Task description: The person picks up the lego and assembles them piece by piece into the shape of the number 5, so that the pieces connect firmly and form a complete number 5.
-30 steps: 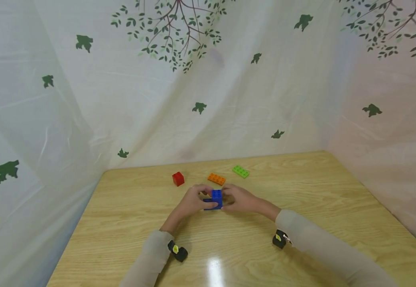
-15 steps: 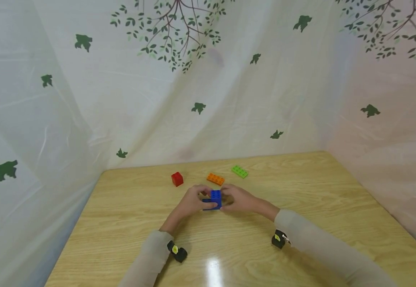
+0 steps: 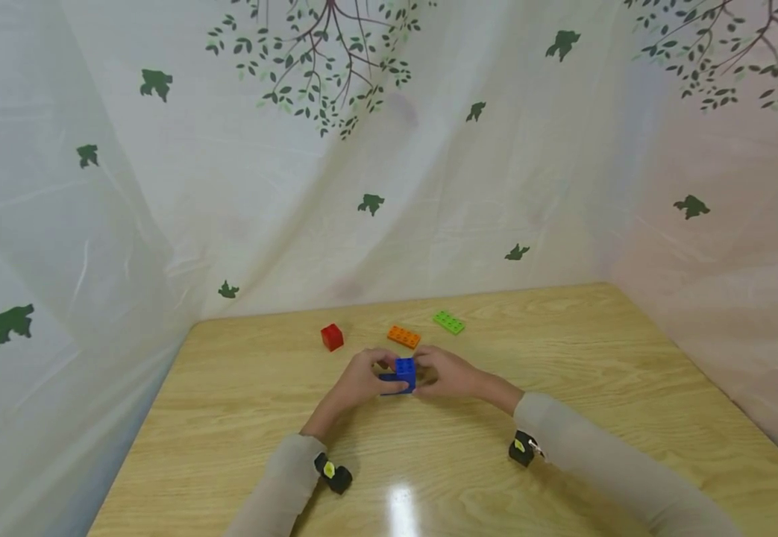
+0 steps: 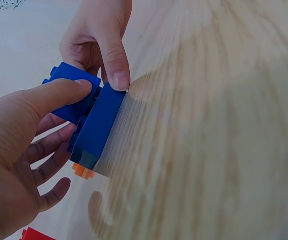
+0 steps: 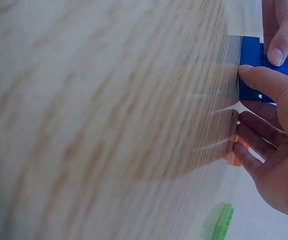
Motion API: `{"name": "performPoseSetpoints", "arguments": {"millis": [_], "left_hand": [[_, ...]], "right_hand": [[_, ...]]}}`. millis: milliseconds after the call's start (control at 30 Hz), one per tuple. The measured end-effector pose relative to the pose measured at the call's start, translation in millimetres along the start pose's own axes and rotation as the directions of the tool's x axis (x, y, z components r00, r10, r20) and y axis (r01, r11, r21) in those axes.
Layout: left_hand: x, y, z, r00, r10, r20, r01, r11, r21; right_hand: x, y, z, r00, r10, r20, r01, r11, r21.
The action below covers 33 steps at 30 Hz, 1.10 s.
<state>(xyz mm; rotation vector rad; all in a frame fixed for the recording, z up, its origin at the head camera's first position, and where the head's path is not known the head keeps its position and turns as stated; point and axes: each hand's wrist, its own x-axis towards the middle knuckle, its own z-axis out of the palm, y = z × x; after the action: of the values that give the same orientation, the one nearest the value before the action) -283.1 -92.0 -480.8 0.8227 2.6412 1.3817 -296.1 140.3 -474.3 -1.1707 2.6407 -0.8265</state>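
1. Head and left wrist views: the top blue block (image 3: 405, 366) sits over one end of the bottom blue block (image 4: 102, 123) on the counter (image 3: 241, 395), with the orange block (image 3: 404, 336) near, behind.
2. The left hand (image 3: 359, 378) pinches the top one. The right hand (image 3: 453, 374) holds the bottom one's end.
3. A thin gap shows, so this looks like the joining step.
4. Next probably needs a straight, firm push down.
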Motion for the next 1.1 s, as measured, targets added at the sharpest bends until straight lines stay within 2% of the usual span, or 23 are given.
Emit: {"name": "performPoseSetpoints", "arguments": {"millis": [533, 1100], "left_hand": [[-1.6, 0.7, 1.4, 1.0, -0.014, -0.018, 0.014, 1.0, 0.02], [-0.3, 2.1, 1.6, 1.0, -0.02, -0.011, 0.021, 0.997, 0.068]], "right_hand": [[0.3, -1.5, -1.5, 1.0, -0.018, -0.004, 0.018, 0.999, -0.033], [0.0, -1.3, -0.4, 1.0, 0.011, -0.006, -0.012, 0.999, -0.034]]}}
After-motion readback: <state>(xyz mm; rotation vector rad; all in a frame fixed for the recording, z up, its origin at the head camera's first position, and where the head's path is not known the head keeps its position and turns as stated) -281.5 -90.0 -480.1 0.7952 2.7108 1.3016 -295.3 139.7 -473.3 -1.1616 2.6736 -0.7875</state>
